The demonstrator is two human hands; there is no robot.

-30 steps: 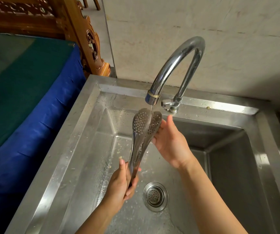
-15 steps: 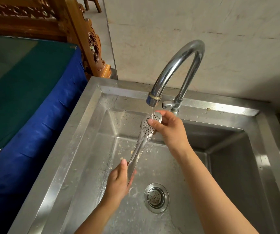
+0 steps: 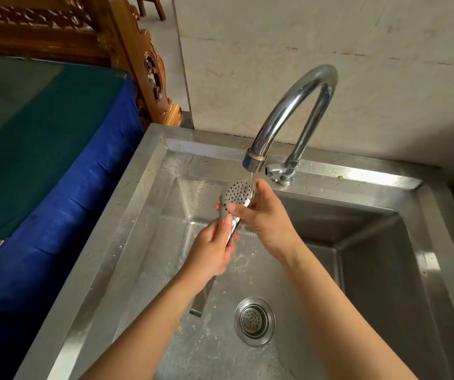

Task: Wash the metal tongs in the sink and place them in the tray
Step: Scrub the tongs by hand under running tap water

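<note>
The metal tongs [image 3: 237, 193] have perforated spoon-shaped heads and stand almost upright over the steel sink [image 3: 127, 242], heads under the faucet [image 3: 291, 116]. A thin stream of water falls onto the heads. My left hand [image 3: 209, 250] grips the tongs' middle, and their handle end [image 3: 201, 300] sticks out below it. My right hand [image 3: 264, 215] wraps around the heads, thumb across the perforated face. No tray is in view.
The round drain strainer [image 3: 254, 320] sits in the wet basin floor below the hands. A blue and green covered surface [image 3: 42, 160] lies left of the sink, with carved wooden furniture [image 3: 138, 64] behind it. A pale wall backs the faucet.
My left hand has slid up the tongs from the handle end to their middle. My right hand has closed around the heads, and the two heads are now pressed together.
</note>
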